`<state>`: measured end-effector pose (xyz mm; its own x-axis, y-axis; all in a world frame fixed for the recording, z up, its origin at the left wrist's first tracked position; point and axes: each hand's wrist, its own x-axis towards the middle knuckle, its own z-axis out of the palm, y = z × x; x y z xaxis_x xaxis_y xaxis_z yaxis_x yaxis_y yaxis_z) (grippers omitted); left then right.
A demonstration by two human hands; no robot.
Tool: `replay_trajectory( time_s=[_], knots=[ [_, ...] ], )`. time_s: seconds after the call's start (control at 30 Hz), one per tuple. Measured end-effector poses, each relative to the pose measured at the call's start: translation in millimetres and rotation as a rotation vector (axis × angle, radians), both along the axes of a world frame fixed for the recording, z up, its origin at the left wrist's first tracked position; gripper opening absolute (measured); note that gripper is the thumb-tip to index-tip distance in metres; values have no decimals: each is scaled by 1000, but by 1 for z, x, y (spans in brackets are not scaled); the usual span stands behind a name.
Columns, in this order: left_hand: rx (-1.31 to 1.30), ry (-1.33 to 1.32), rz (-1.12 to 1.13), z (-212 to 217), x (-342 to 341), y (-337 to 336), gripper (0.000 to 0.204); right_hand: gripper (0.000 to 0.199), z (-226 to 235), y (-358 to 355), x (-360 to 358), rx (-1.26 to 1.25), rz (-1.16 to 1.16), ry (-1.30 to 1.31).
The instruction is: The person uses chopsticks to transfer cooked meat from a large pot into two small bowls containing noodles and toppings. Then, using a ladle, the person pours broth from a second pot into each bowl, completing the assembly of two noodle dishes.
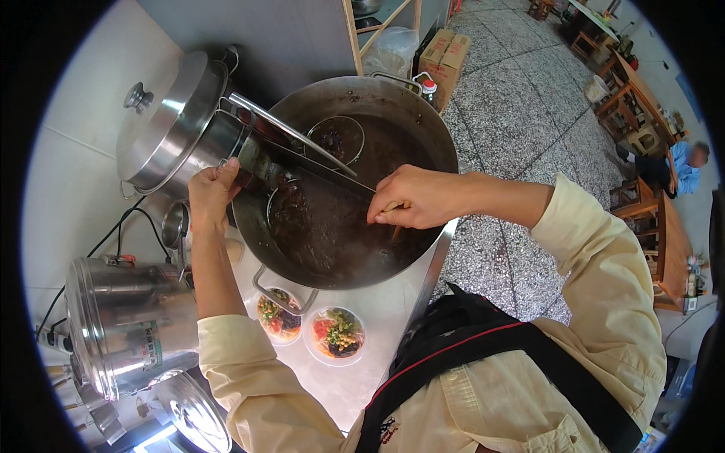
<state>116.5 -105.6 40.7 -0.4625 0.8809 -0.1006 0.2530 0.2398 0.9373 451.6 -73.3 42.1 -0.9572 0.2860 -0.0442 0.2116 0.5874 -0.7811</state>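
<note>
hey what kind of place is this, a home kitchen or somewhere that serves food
Probably a small eatery's cooking counter: a huge pot of dark broth, two topped bowls beside it, and wooden dining tables across the speckled floor.

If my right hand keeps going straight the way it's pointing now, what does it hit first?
Most likely the long metal ladle handle crossing the big pot. The right hand points left across the dark broth, toward the left hand at the far rim. Depth is unclear.

Big pot (423, 98) dull grey metal; lidded pot (170, 121) shiny steel; floor (513, 113) speckled stone.
</note>
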Motion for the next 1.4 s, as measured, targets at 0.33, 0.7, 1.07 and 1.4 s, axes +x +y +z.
replay_trajectory(
  time_s=[0.33,0.7,1.07,1.4],
  knots=[
    [-12,-15,-9,-3,-1,2,30,19,15,9,13,-98,-93,140],
    [-42,-6,-16,-4,-3,4,30,21,28,7,18,-227,-172,191],
    [-62,-40,-14,-5,-5,5,31,15,9,-3,3,-13,243,106],
    [-62,-8,-1,1,-1,1,29,18,-2,1,-4,6,107,178]
  ],
)
